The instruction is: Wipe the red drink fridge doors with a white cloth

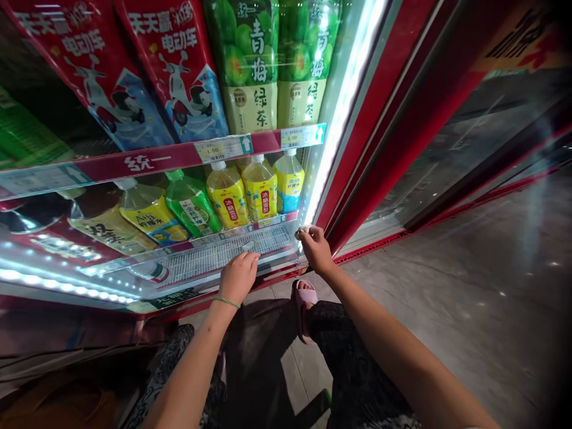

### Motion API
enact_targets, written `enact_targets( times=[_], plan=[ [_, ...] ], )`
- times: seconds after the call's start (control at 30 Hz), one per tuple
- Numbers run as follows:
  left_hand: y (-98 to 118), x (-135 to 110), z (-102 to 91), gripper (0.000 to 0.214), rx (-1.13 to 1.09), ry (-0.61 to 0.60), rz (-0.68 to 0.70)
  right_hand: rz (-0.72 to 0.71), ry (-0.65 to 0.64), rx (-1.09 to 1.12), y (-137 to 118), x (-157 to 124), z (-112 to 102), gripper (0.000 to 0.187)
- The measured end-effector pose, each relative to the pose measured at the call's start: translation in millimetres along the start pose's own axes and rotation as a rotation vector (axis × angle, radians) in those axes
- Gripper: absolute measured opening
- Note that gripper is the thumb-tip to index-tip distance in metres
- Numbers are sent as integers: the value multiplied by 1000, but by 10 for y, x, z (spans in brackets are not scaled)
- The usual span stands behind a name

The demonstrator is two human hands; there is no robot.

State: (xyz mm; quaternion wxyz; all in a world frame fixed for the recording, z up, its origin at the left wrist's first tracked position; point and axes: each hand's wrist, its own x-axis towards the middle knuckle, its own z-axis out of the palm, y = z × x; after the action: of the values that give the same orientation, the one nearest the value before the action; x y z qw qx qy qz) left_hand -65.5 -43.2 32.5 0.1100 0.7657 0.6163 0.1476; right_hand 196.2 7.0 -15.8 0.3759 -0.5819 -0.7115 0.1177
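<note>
A lit drinks cooler (370,161) with a red frame stands on a grey tiled floor (429,286), its shelves filling the upper left of the frame and the floor running off to the right.

Just right of centre is a small pale object (302,230), pinched between the thumb and fingers of your right hand (318,250); it is too small to identify. It sits beside the lower end of a bright light strip (344,101) that slants up the cooler's right edge. Your left hand (240,275), slightly lower and near the centre, has its fingers loosely bent, back of the hand upward. A small pale patch (249,245) shows just beyond those fingertips; you cannot tell from this view whether they hold it. A thin green band (227,301) circles your left wrist.

Behind your left hand lies a white wire rack (218,257). Above it, left of your right hand, stand yellow bottles (229,205) and a green bottle (192,205). A maroon shelf strip (167,158) with price tags crosses above them, and higher up are tall green tea bottles (254,101) and red packs (179,71). At bottom centre, you wear a pink sandal (300,307) and dark patterned trousers (353,369).
</note>
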Motion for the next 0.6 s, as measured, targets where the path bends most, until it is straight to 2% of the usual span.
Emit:
enact_targets(
  times=[0.13,0.23,0.37,0.47,0.6],
  plan=[
    [15,7,36,32,-3,3,15,42,25,-16,-2,-15,11,27],
    [17,13,42,32,-3,14,29,28,51,-31,8,20,-66,23],
    [8,22,45,32,-7,34,35,32,172,-72,113,119,-193,28],
    [-8,26,60,31,-12,39,36,38,231,-127,226,94,-136,27],
    [-23,27,68,31,-15,40,35,29,189,-173,302,-38,16,22]
  ],
)
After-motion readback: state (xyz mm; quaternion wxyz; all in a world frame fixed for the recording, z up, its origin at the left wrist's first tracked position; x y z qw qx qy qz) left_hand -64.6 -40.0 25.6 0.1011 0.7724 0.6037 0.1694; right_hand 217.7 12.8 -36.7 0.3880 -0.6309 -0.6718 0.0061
